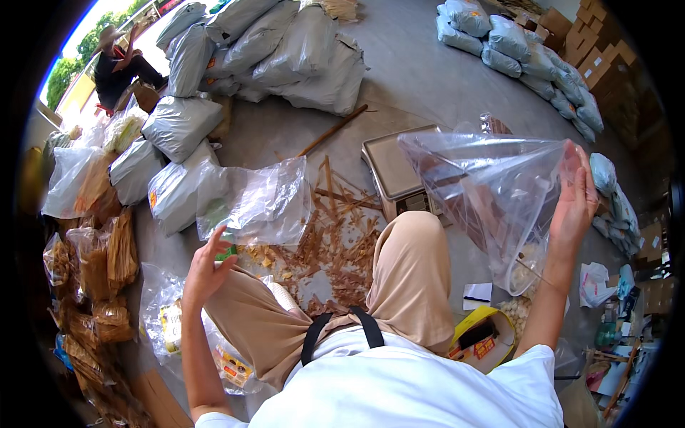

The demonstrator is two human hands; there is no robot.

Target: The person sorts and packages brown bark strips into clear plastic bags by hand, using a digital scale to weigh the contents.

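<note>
My right hand is raised at the right, its fingers closed on one corner of a transparent plastic bag. The bag spreads leftward in a wide fan, and its far edge overlaps a silver-topped platform scale. My left hand is held above my left thigh with its fingers apart and nothing gripped. Just beyond its fingertips is another transparent bag; whether they touch it I cannot tell. Brown bark-like strips and shavings lie scattered on the floor between my knees.
Grey stuffed sacks are heaped ahead, with more sacks far right. Bundles of brown strips line the left side. A yellow container is by my right hip. A person sits far left. Cardboard boxes stand right.
</note>
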